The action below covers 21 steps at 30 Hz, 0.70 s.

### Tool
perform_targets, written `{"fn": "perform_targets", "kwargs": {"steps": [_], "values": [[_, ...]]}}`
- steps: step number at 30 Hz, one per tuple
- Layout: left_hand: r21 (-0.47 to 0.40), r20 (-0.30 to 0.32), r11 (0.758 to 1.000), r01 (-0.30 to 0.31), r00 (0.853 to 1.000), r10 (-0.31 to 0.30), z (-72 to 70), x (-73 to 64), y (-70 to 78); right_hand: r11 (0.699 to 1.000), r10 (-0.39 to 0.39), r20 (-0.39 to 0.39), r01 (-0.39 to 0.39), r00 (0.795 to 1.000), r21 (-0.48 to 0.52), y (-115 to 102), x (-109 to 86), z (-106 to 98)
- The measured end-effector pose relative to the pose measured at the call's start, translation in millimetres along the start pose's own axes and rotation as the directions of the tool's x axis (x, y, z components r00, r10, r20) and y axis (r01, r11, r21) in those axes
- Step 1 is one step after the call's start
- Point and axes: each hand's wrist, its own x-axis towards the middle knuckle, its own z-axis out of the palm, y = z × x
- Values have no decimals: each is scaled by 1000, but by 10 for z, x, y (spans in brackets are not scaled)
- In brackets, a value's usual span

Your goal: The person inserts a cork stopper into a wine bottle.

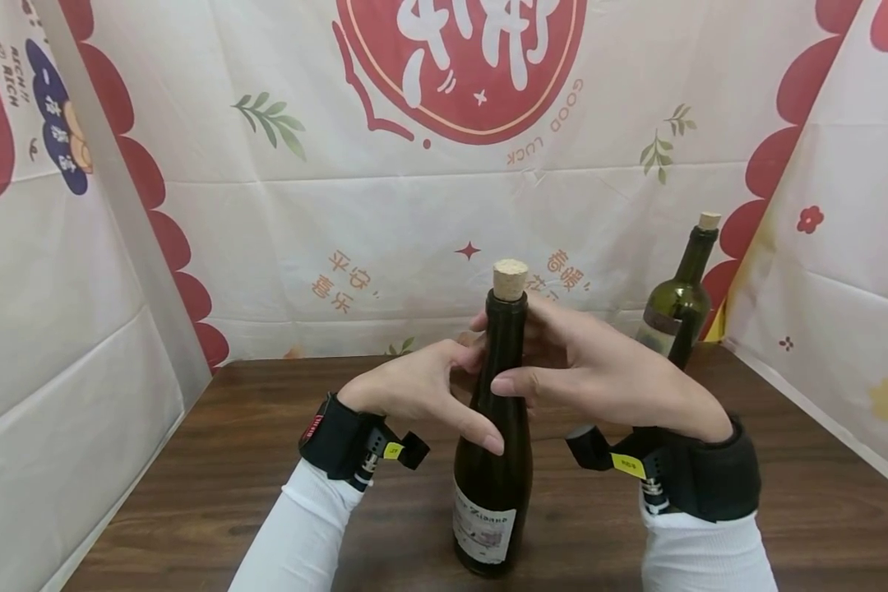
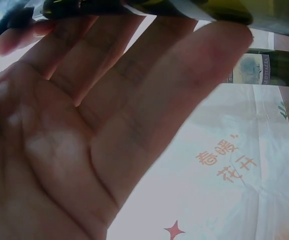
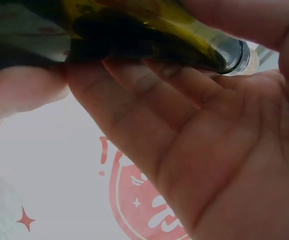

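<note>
A dark green wine bottle (image 1: 494, 477) with a pale label stands on the table in front of me, a cork (image 1: 510, 279) in its mouth. My left hand (image 1: 422, 386) holds it from the left, thumb across the front and the other fingers behind the neck. From the right, my right hand (image 1: 599, 370) holds the neck with its thumb in front and fingers behind. In the left wrist view the left fingers (image 2: 159, 95) reach up to the glass. The right fingers (image 3: 149, 95) touch the bottle in the right wrist view. The fingertips behind the neck are partly hidden.
A second corked green bottle (image 1: 677, 296) stands at the back right, partly covered by my right hand in the head view. The brown wooden table (image 1: 215, 477) is bordered by a printed cloth (image 1: 414, 214) at the back and sides.
</note>
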Motion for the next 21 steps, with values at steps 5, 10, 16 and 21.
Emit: {"fn": "perform_targets", "kwargs": {"steps": [5, 10, 16, 21], "values": [[-6, -3, 1000, 2, 1000, -2, -5, -8, -14, 999, -35, -48, 33, 998, -43, 26, 20, 31], [29, -66, 999, 31, 997, -29, -24, -20, -37, 996, -49, -105, 40, 993, -85, 64, 63, 46], [70, -166, 997, 37, 986, -25, -40, 12, -88, 994, 9, -201, -31, 979, -104, 97, 130, 49], [141, -284, 989, 43, 959, -1, -34, 56, -139, 990, 41, -315, -82, 948, -119, 137, 167, 18]]}}
